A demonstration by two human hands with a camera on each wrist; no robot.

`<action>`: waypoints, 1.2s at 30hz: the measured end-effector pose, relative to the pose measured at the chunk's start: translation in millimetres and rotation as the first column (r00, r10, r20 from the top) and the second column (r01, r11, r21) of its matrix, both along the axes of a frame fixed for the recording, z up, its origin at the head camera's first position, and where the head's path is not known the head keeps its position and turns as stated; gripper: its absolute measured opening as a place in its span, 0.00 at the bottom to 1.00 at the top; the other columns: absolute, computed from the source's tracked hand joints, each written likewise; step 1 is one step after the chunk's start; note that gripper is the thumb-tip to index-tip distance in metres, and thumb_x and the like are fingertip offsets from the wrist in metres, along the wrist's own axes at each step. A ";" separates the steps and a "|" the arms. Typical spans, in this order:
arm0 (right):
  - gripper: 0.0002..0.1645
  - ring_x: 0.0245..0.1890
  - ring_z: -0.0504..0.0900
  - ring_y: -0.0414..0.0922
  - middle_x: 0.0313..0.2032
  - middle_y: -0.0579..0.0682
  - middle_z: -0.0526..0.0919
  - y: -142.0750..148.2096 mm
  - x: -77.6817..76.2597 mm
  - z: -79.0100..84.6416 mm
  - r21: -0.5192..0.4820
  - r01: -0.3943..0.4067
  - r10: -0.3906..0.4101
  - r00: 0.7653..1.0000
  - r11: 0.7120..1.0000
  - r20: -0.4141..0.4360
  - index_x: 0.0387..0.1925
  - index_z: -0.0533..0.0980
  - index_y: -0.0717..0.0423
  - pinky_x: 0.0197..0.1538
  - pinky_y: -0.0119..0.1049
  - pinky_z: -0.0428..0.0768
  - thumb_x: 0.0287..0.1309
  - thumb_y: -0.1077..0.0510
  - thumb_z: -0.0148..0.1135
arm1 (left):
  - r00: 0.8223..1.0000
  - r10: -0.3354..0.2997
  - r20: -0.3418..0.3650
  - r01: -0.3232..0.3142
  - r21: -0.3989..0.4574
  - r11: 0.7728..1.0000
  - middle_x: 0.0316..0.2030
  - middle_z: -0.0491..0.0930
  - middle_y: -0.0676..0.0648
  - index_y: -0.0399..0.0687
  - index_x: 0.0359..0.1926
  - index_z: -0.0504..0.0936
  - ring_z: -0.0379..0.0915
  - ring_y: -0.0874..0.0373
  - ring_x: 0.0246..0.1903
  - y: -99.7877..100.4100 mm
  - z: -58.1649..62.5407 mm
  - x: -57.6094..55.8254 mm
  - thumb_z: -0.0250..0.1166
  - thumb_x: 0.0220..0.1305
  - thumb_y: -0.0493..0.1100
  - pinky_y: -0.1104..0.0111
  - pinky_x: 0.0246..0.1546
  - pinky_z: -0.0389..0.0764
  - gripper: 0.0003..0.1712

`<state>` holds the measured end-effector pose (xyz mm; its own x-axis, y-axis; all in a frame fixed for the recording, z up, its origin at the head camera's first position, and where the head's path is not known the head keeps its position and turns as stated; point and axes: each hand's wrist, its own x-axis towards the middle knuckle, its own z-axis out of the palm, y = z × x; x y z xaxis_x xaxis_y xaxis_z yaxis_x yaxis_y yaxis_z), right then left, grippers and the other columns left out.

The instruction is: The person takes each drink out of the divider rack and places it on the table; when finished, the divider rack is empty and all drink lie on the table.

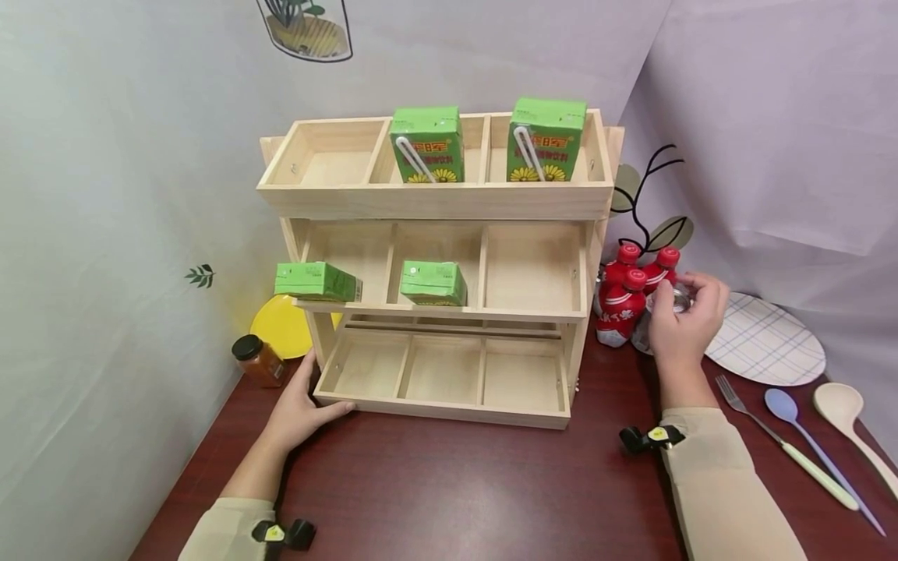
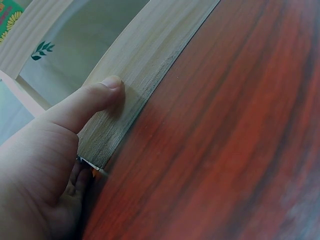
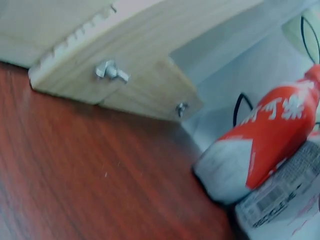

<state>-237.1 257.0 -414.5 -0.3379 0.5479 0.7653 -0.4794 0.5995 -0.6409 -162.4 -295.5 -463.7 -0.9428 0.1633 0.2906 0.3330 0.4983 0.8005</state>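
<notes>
A three-tier wooden shelf rack (image 1: 456, 204) stands on the table. My left hand (image 1: 296, 411) grips the left corner of its bottom tier, thumb along the front board and fingers round the side. At the right, my right hand (image 1: 686, 329) holds a can (image 1: 680, 300) from above, its silver top showing between thumb and fingers. In the right wrist view the can (image 3: 285, 197) shows a barcode and pale wall, while the hand is out of sight. Right beside it stand several red-capped bottles (image 1: 620, 310).
Green drink cartons (image 1: 429, 148) sit on the upper two tiers. Behind the left hand are a black-lidded jar (image 1: 258, 360) and a yellow plate (image 1: 282, 327). To the right lie a checked plate (image 1: 768, 340), a fork (image 1: 786, 444), a blue spoon (image 1: 807, 432) and a ladle (image 1: 842, 405).
</notes>
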 end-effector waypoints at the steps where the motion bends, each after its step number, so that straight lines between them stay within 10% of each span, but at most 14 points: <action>1: 0.12 0.48 0.71 0.45 0.42 0.49 0.75 -2.8 2.6 5.2 -0.004 -0.003 0.003 1.000 1.000 -0.008 0.37 0.73 0.74 0.49 0.32 0.65 0.52 0.67 0.59 | 1.000 0.000 0.001 0.000 0.000 1.000 0.65 0.65 0.37 0.48 0.75 0.52 0.65 0.45 0.61 -0.1 0.1 -0.1 0.83 0.39 0.41 0.81 0.54 0.65 0.65; 10: 0.13 0.45 0.71 0.40 0.41 0.40 0.75 -12.1 9.6 25.7 -0.060 -0.074 0.069 0.994 0.995 -0.082 0.36 0.74 0.74 0.48 0.32 0.68 0.53 0.64 0.58 | 1.000 -0.011 0.004 0.010 0.011 1.000 0.65 0.64 0.38 0.48 0.75 0.52 0.65 0.45 0.60 -1.0 -2.0 0.3 0.83 0.39 0.41 0.80 0.54 0.66 0.65; 23: 0.11 0.43 0.75 0.49 0.38 0.54 0.78 -38.6 25.4 54.1 -0.108 -0.326 0.303 0.934 0.939 -0.190 0.31 0.73 0.78 0.44 0.32 0.77 0.51 0.68 0.57 | 1.000 -0.014 -0.004 0.014 0.005 1.000 0.66 0.64 0.37 0.47 0.74 0.52 0.64 0.44 0.61 -0.2 1.7 0.4 0.83 0.39 0.41 0.80 0.54 0.66 0.65; 27: 0.15 0.42 0.76 0.50 0.39 0.60 0.78 -54.8 39.9 70.7 -0.043 -0.500 0.486 0.856 0.865 -0.174 0.34 0.71 0.83 0.46 0.33 0.75 0.52 0.69 0.58 | 1.000 -0.005 0.001 0.005 0.000 1.000 0.66 0.63 0.37 0.47 0.75 0.52 0.64 0.44 0.62 -0.9 1.5 1.1 0.83 0.39 0.41 0.80 0.54 0.65 0.65; 30: 0.14 0.42 0.76 0.51 0.37 0.66 0.77 -70.5 52.3 84.0 0.017 -0.643 0.638 0.755 0.765 -0.148 0.34 0.70 0.85 0.48 0.34 0.74 0.52 0.71 0.57 | 1.000 0.000 0.002 0.000 0.006 1.000 0.66 0.64 0.37 0.47 0.75 0.52 0.64 0.44 0.61 -0.7 1.2 0.7 0.83 0.39 0.40 0.80 0.54 0.66 0.65; 36: 0.07 0.39 0.76 0.49 0.35 0.61 0.79 -95.2 59.8 89.1 0.035 -0.777 0.771 0.617 0.628 -0.158 0.32 0.72 0.82 0.43 0.33 0.74 0.51 0.75 0.55 | 1.000 0.000 0.010 0.000 -0.008 1.000 0.66 0.63 0.38 0.48 0.75 0.52 0.63 0.45 0.62 -0.8 2.7 1.7 0.83 0.39 0.41 0.80 0.55 0.65 0.65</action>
<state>-177.3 161.8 -325.3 -0.5373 0.1611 0.8279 -0.8425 -0.0579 -0.5355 -160.7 -296.3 -461.0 -0.9457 0.1657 0.2797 0.3250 0.5050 0.7996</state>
